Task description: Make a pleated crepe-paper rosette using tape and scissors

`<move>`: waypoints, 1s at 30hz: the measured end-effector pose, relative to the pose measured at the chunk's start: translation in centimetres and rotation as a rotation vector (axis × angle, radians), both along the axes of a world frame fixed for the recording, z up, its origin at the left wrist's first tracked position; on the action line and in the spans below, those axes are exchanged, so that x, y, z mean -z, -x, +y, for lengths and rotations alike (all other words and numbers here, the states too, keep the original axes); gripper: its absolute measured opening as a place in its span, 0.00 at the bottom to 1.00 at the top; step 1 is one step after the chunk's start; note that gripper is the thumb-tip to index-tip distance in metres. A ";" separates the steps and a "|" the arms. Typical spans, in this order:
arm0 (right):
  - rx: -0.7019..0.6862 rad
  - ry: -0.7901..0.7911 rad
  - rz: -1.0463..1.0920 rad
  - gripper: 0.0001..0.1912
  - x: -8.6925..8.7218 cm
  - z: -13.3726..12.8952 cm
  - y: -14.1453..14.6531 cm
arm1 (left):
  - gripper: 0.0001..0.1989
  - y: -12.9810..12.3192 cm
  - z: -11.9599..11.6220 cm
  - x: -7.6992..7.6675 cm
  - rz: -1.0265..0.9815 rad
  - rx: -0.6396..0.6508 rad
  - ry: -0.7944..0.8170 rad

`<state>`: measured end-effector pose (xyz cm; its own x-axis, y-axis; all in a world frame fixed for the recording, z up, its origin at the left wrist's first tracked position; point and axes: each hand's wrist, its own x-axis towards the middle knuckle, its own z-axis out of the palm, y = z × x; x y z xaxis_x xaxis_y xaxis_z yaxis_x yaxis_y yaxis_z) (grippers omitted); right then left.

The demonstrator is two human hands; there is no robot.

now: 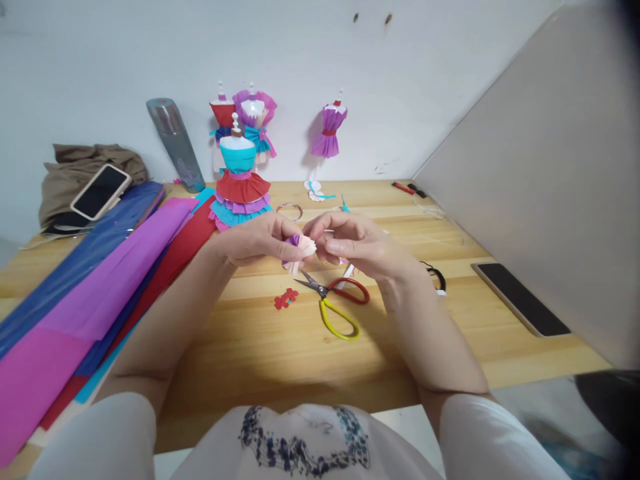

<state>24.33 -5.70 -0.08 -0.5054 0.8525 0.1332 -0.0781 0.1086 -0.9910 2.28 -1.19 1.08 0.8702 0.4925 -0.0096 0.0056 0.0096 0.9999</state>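
Observation:
My left hand [265, 239] pinches a small pleated paper piece [305, 245], pale pink with some purple, between thumb and fingers. Just to its right, my right hand [353, 241] has its fingers curled, with thumb and fingertips apart and nothing clear between them. Below the hands, scissors [324, 291] with one red and one yellow handle lie partly open on the wooden table [280, 360]. Small red paper shapes [286, 299] rest left of the scissors. Behind my left hand stands a mini dress form [239, 160] in turquoise, red and purple ruffled paper.
Colored paper rolls [90, 293] cover the left side. A bottle [176, 143], more dress forms [330, 130] and a phone on brown cloth [100, 192] are at the back. Another phone [520, 298] lies at the right, beside a partition [540, 173].

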 end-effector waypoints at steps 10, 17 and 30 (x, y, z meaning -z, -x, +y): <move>0.267 -0.241 -0.121 0.21 -1.6 -1.6 1.4 | 0.20 -0.3 0.4 0.7 -0.099 -0.100 0.067; 0.451 -0.350 -0.212 0.18 -1.4 -2.5 2.0 | 0.20 -0.5 0.6 0.7 -0.061 -0.128 0.050; 0.439 -0.305 -0.158 0.16 -0.9 -1.7 2.1 | 0.20 -0.8 0.4 0.5 -0.015 -0.150 0.038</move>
